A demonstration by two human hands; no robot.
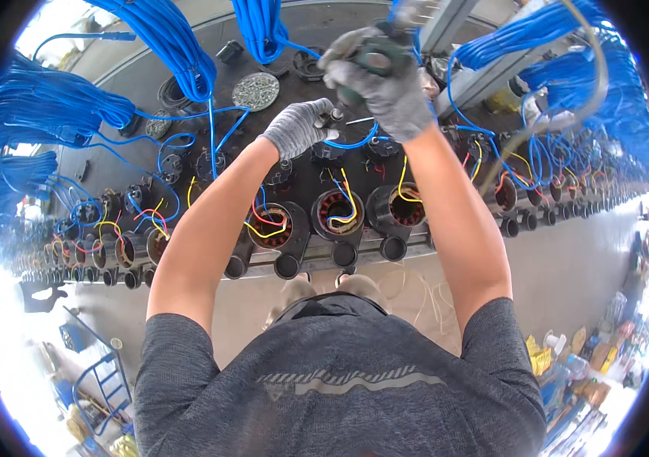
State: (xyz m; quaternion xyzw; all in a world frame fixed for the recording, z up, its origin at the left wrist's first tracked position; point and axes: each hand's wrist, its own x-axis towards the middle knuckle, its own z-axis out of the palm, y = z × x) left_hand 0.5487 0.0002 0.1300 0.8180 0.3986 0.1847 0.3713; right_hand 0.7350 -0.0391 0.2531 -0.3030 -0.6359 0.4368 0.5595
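My left hand (pixel 300 128), in a grey glove, is closed with thumb and fingertips around a small dark fitting (pixel 335 115) over the workbench. Just beside those fingertips a blue cable (pixel 355 142) curves to the right. Higher and to the right, my gloved right hand (pixel 385 87) is wrapped round a dark green power tool (pixel 379 59), smeared by motion. A thin metal rod (pixel 359 120) shows between the hands; what it belongs to is unclear. Below them stand open motor housings (pixel 337 215) with copper windings and yellow, red and blue leads.
Thick blue cable coils (pixel 164 46) hang along the bench's far side. A round dish of screws (pixel 256 91) sits at the back left. A metal post (pixel 446 27) and a pale hose (pixel 597 68) are at the right. More housings line the bench's near edge both ways.
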